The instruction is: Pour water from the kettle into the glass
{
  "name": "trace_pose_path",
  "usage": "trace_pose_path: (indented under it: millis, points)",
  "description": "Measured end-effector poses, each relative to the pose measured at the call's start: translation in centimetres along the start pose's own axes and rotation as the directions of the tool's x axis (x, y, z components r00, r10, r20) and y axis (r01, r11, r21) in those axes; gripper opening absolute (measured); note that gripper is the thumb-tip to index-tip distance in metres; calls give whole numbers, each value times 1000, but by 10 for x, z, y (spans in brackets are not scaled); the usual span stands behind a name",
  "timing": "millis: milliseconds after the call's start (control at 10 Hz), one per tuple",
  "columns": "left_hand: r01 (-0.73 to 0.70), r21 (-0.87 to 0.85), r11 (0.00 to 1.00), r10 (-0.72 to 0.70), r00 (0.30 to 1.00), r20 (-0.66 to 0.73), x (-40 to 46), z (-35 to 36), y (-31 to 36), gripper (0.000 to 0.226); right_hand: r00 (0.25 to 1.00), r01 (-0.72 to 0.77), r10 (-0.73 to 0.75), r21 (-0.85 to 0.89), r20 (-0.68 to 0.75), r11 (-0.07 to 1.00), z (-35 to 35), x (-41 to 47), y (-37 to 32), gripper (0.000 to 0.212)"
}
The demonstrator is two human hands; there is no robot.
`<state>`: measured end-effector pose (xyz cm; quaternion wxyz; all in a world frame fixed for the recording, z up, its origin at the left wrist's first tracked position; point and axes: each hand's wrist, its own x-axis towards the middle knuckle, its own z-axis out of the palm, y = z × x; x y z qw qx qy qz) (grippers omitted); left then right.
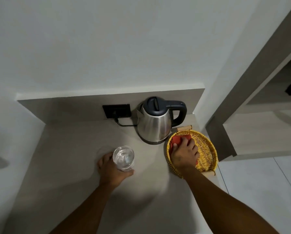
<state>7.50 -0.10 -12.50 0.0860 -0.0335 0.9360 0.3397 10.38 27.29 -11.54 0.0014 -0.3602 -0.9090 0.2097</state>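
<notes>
The kettle [155,123] is seated on its base at the back of the counter [70,146], untouched, so pouring is judged not begun; the glass [123,157] is wrapped by the left hand [112,168], while a red cloth [177,141] in the basket [207,149] is pressed under the right hand [185,155], fingers curled

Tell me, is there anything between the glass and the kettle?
No. In the head view, only bare beige countertop lies between the glass in the left hand and the steel kettle.
</notes>
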Motion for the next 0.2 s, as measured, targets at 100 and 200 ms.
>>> trace_pose_path:
  millis: [100, 200]
  points:
    - [-101, -28, 994, 103, 992, 68, -1, -13, 1, 100, 998, 63, -63, 2, -18, 998, -13, 2, 1, 56]
    - [-198, -78, 977, 203, 977, 62, -5, -26, 1, 116, 979, 176, -165, 92, -119, 980, -33, -3, -9, 56]
